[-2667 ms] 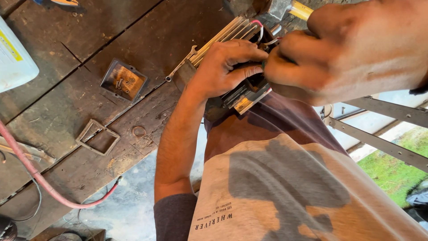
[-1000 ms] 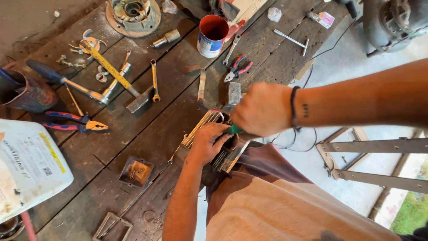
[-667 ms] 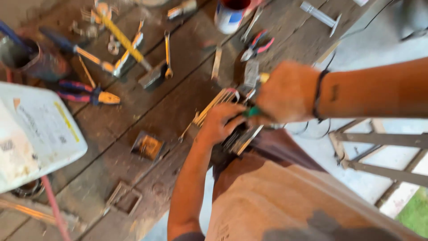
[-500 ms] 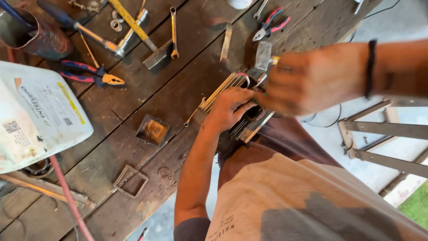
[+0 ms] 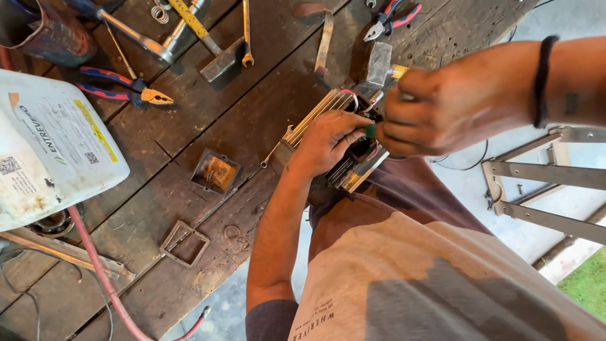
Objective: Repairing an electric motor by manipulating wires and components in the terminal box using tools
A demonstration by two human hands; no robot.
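Finned metal unit (image 5: 315, 120) between hands (gripped).

Bare workbench planks (image 5: 265, 107) lie open left of the finned metal unit (image 5: 328, 136). Farther left, a small square box (image 5: 215, 172) and blue-handled pliers (image 5: 120, 89) intrude; a hammer (image 5: 202, 38) blocks the far side.

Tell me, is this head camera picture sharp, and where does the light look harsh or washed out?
Head view: the wooden workbench and pliers are fairly sharp in soft, even light; the right hand, close to the lens, looks large and slightly soft; the white canister is bright but not blown out; the pale floor at right is washed out.
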